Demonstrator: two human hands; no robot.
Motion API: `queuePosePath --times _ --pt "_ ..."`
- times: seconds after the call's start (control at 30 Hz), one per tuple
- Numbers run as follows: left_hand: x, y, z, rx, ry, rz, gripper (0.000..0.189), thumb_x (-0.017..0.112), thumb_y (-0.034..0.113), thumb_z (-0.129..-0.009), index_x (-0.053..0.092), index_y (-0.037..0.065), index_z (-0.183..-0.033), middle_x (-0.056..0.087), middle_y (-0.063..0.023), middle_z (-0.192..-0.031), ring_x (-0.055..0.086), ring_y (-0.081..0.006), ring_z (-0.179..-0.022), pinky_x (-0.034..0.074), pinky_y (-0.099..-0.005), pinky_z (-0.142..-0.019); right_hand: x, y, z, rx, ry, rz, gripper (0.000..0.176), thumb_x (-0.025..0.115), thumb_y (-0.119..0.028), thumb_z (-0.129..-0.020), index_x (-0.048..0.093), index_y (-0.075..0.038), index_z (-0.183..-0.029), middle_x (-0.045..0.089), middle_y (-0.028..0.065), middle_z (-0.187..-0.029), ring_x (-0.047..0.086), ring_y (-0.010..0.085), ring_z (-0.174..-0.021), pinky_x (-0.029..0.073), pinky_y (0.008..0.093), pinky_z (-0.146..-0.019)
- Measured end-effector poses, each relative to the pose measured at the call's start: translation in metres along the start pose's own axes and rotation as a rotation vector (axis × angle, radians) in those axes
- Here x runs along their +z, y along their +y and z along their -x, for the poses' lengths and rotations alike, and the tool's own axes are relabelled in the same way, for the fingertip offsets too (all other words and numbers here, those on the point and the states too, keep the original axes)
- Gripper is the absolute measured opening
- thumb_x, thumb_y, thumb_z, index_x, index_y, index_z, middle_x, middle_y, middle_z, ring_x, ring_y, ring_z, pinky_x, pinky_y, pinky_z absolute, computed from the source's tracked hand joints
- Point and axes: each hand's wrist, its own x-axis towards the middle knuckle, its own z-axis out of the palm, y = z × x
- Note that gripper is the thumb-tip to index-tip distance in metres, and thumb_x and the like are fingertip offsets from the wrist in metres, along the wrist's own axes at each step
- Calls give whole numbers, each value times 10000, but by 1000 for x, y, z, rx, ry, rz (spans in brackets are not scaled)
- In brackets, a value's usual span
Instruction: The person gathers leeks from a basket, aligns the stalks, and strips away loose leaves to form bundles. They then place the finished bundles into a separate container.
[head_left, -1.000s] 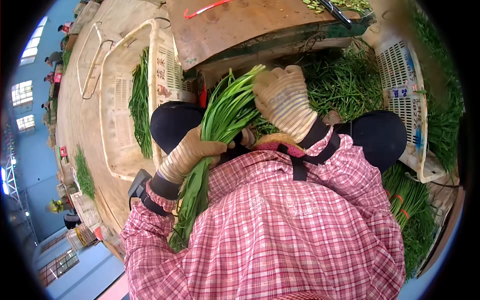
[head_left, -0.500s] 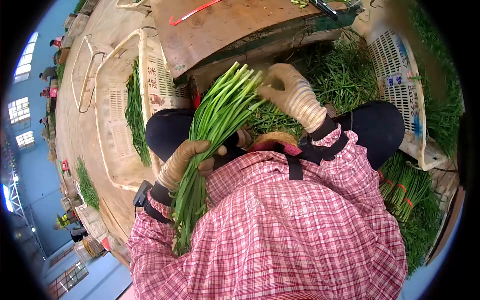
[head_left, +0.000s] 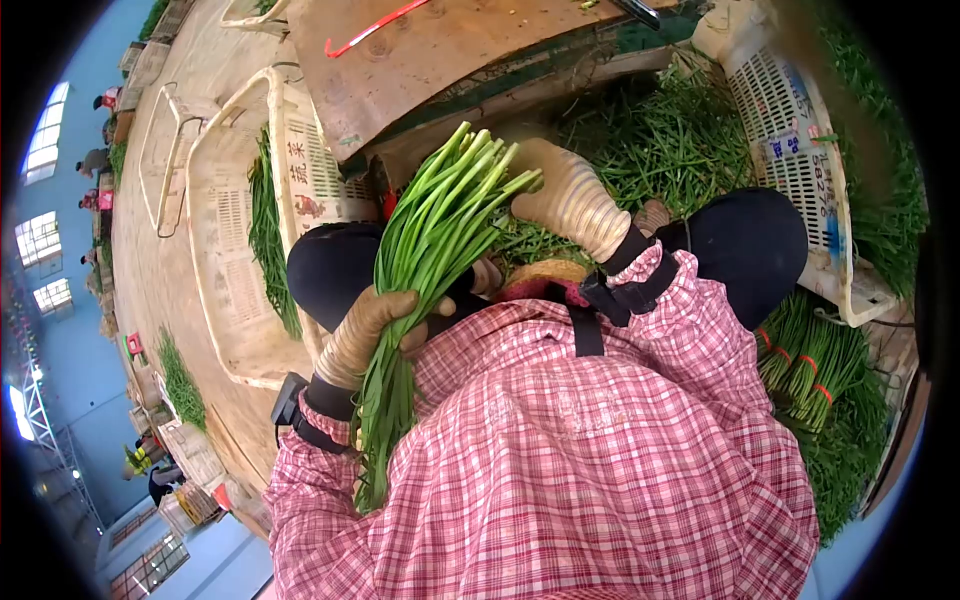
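A long bunch of green chives (head_left: 430, 235) slants across my lap, its pale cut stems uppermost and its leaves trailing down over my left forearm. My left hand (head_left: 375, 330), in a tan glove, is closed around the lower middle of this bunch. At the stem ends is my right hand (head_left: 570, 190), also gloved, with thumb and fingers apart and curved about the outermost stems. One pale stem overlaps its palm in this view. The stems partly hide its fingertips.
A white plastic crate (head_left: 240, 230) with greens stands at left; another crate (head_left: 800, 160) is at right. Loose greens (head_left: 660, 150) lie beyond my knees. A worn board (head_left: 390, 70) bears a red strip (head_left: 375, 28). Banded green bundles (head_left: 805, 365) rest at lower right.
My right hand has moved slightly left, in against the stem ends. The left hand keeps its hold on the chives. The view has shifted a little.
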Motion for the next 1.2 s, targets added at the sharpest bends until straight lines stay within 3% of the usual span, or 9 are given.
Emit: queuePosePath --times 0.27,0.33,0.47,0.67,0.8,0.83,0.97,1.1,1.2 --pt "0 8 7 28 46 -181 410 679 115 -808 571 -31 -1175 678 -130 -963 511 -92 -555 418 -209 -490 -51 32 -8 -119 505 590 270 723 -230 -796 690 -82 -1020 681 166 -870 637 322 -967 504 410 -885" --pt "6 8 4 62 117 -252 422 725 80 -755 590 -51 -1133 682 -150 -948 506 -117 -516 423 -226 -469 -34 6 2 -335 330 188 388 786 -285 -755 685 -61 -1056 695 143 -912 616 287 -1045 487 386 -912" --pt "14 11 0 96 107 -327 387 690 41 -746 605 -48 -1114 682 -134 -939 506 -110 -530 428 -224 -487 -2 -7 8 127 -163 -296 399 769 -206 -761 677 22 -1075 715 114 -1012 654 179 -901 511 308 -839" --pt "8 17 4 108 162 -410 359 671 30 -750 613 -38 -1098 675 -112 -929 499 -99 -528 423 -218 -483 -20 -5 7 -367 478 -171 79 738 -115 -784 717 -42 -807 678 79 -877 624 214 -853 510 348 -776" --pt "16 14 -3 107 175 -442 312 657 -13 -751 627 -22 -1061 675 -81 -912 524 -92 -563 435 -209 -509 19 -29 9 -130 259 504 580 735 -512 -726 675 -123 -1152 565 129 -1268 485 322 -1221 303 454 -1070" --pt "17 13 -5 112 198 -483 302 664 -20 -744 634 -15 -1045 677 -68 -895 537 -92 -573 442 -207 -516 17 -29 0 85 1 259 722 730 -537 -713 586 -115 -1281 454 137 -1421 425 333 -1298 299 452 -1085" --pt "13 17 -3 87 208 -560 315 684 -3 -743 635 -14 -1054 684 -66 -901 541 -85 -571 451 -210 -518 15 -11 -4 96 -153 -330 475 769 -266 -738 659 -58 -1151 663 158 -1141 634 281 -1052 498 349 -909" --pt "14 23 3 31 203 -558 319 684 -2 -743 633 -12 -1058 682 -62 -900 544 -82 -573 450 -209 -514 6 52 -22 -194 358 -116 80 711 -92 -741 705 -34 -795 701 125 -981 671 277 -887 531 344 -811" --pt "13 22 9 37 209 -531 326 685 0 -746 631 -6 -1067 682 -57 -902 544 -81 -576 448 -208 -511 -49 57 -20 186 382 676 110 674 -149 -820 711 -64 -879 683 134 -1014 655 296 -952 519 385 -846"
